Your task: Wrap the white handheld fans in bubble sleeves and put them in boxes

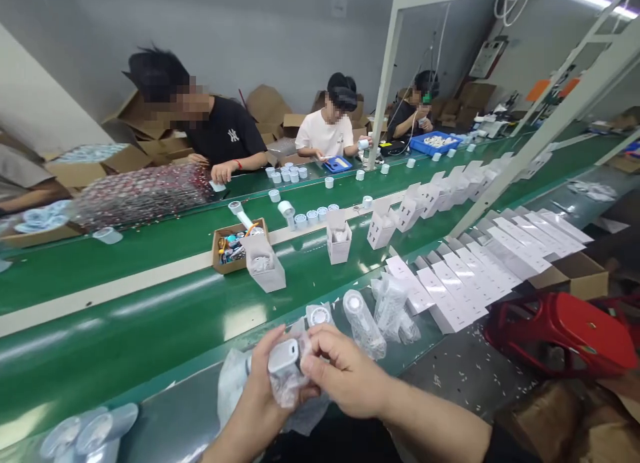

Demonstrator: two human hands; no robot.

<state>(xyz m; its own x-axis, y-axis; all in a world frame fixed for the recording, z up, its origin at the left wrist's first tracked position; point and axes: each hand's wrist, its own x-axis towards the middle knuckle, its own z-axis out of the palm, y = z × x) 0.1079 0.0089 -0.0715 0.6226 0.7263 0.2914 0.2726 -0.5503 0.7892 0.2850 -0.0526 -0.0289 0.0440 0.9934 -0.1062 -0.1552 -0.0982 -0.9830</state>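
Note:
My left hand (263,390) is wrapped round a small white device (283,356) partly covered in clear plastic wrap. My right hand (345,370) pinches the wrap at the device's right side. Around them lie more wrapped items: a bubble-wrapped white device (363,323) to the right, another bundle of bubble wrap (390,303) beyond it, and a round-headed one (319,314) just above my fingers. Plastic film (231,386) shows left of my left hand. Shiny white devices (90,433) sit at the bottom left.
Open white boxes (267,270) stand on the green conveyor (175,323). A cardboard tray of parts (219,253) is beside one. Rows of white boxes (453,293) lie at right, near a red stool (585,330). Several people sit across the belt; a metal post (385,76) rises there.

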